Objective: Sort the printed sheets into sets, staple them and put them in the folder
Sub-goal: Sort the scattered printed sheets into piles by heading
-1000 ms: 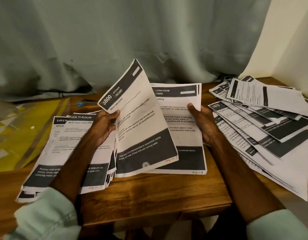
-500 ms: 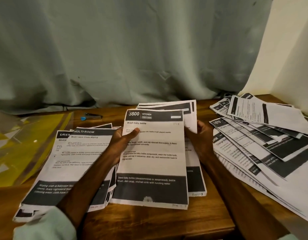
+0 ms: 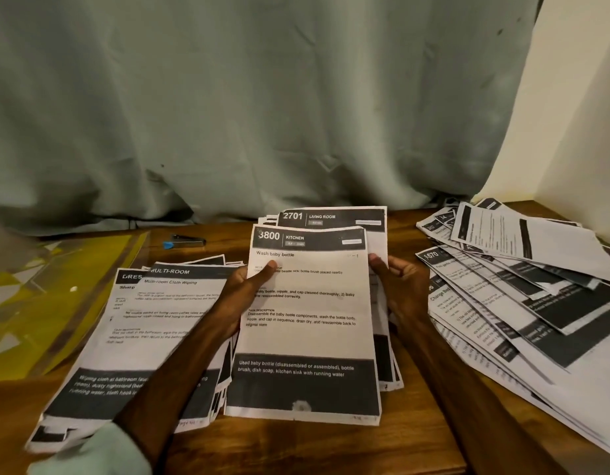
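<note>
Sorting: white black-banded printed sheet [image 3: 307, 337] held over centre paper stack [image 3: 334, 217].
Left hand [image 3: 241, 296] pinches its left edge, thumb on top; right hand [image 3: 403, 289] curls round the right edge. Long axis near-far, squared to stack below.

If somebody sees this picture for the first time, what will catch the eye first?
First comes the kitchen sheet in the middle, headed 3800, which the left hand and the right hand hold by its side edges over a small pile. Next comes the loose fan of sheets spread across the right side of the table, and a squarer stack on the left, beside a yellow folder.
</note>
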The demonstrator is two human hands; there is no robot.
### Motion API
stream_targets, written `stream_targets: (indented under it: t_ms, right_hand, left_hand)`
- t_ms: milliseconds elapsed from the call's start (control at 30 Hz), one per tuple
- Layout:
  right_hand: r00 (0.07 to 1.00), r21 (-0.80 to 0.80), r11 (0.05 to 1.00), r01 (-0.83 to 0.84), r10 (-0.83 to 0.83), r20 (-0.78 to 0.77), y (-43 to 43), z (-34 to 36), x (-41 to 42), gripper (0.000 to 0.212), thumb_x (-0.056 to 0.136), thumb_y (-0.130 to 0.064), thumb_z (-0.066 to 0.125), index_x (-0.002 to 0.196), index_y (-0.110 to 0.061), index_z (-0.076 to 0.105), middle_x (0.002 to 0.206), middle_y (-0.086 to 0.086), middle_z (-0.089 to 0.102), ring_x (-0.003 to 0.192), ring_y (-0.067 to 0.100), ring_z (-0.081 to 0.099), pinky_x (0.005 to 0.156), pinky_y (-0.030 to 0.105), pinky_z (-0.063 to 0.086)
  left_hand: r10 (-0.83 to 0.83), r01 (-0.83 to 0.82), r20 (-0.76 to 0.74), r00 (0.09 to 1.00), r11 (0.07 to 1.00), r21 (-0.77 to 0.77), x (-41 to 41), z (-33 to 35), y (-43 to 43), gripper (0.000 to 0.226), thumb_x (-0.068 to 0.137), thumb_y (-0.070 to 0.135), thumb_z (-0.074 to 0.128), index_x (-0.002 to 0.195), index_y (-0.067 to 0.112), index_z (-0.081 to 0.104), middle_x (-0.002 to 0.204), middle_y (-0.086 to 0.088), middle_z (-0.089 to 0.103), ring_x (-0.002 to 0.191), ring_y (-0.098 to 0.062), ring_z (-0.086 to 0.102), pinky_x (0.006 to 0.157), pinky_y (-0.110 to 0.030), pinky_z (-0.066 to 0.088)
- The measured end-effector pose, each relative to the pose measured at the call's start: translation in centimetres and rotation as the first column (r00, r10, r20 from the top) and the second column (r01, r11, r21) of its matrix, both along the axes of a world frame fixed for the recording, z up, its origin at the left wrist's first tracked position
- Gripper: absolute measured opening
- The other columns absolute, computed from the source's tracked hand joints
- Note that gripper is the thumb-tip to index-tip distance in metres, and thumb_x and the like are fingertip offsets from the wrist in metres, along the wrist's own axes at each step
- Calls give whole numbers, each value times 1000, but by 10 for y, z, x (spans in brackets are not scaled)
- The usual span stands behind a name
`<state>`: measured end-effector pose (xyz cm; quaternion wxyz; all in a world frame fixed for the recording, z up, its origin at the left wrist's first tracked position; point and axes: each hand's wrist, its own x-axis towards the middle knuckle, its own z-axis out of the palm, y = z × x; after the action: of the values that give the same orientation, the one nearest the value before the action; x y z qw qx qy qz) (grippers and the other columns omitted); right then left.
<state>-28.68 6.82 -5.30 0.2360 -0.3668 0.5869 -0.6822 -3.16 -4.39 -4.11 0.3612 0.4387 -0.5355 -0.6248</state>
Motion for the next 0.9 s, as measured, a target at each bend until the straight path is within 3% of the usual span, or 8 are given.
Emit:
stream_targets:
  t_ms: [233, 367, 500, 600, 667, 733, 833, 900]
  right_hand:
    - [991, 71, 995, -77, 84, -106, 2, 8, 0, 36, 96, -48, 57, 96, -14, 69, 95, 7, 78, 87, 30, 75, 80, 56, 60]
    - [998, 9, 1000, 9, -8, -67, 8, 23, -6, 25, 104, -27, 53, 99, -6, 66, 92, 10, 75, 79, 22, 75, 64, 30, 62]
    - [962, -70, 976, 208, -217, -167, 14, 45, -36, 22, 104, -23, 54, 96, -7, 66, 91, 3, 73, 78, 15, 72, 62, 20, 58]
    - [863, -120, 912, 393, -410, -296, 20, 68, -64, 30, 105, -25, 53, 90, -4, 67, 85, 6, 69, 72, 15, 67, 55, 8, 47]
    - [761, -183, 851, 492, -523, -385, 26, 83, -81, 38, 107, -28, 50, 85, -2, 66, 80, 9, 65, 72, 25, 64, 59, 17, 46]
    - [670, -235, 795, 559, -600, -438, 33, 99, -91, 39, 107, -28, 48, 93, 2, 67, 87, 14, 67, 80, 29, 64, 69, 25, 41]
    - [516, -330, 743, 582, -651, -557, 38, 114, -96, 37, 108, -25, 45, 105, 3, 70, 98, 22, 72, 85, 34, 66, 63, 12, 31]
    - [512, -353, 744, 567, -654, -557, 37, 121, -89, 35, 108, -25, 45, 112, -2, 70, 104, 17, 73, 89, 31, 67, 72, 14, 35]
  left_hand:
    - [19, -19, 10, 1000, 1000, 7, 0, 2, 1, 42, 89, 47, 72, 121, 19, 66, 106, -9, 78, 97, -32, 75, 87, -54, 60]
    - [42, -43, -19, 999, 999, -13, 2, 9, 3, 25, 94, 42, 67, 109, 22, 66, 100, -8, 79, 91, -31, 76, 84, -49, 61]
    - [81, -79, -145, 986, 997, 20, 14, 17, -2, 38, 94, 40, 68, 123, 16, 62, 104, -13, 78, 89, -33, 76, 82, -51, 62]
    - [148, -135, -262, 954, 989, 65, 26, 27, -7, 28, 94, 33, 69, 118, 22, 58, 99, -10, 79, 80, -29, 77, 71, -49, 64]
    - [165, -140, -334, 928, 985, 96, 36, 33, -12, 28, 95, 32, 69, 118, 21, 59, 104, -11, 78, 79, -27, 77, 64, -46, 64]
    - [150, -119, -375, 915, 987, 105, 44, 35, -14, 38, 94, 33, 69, 127, 16, 60, 113, -14, 75, 83, -29, 77, 65, -45, 64]
    - [96, -58, -414, 905, 993, 104, 47, 34, -13, 49, 94, 36, 67, 137, 13, 58, 124, -18, 70, 88, -32, 75, 71, -47, 64]
    - [70, -26, -429, 901, 994, 109, 46, 34, -11, 51, 95, 37, 67, 139, 12, 57, 125, -19, 70, 88, -33, 75, 73, -48, 64]
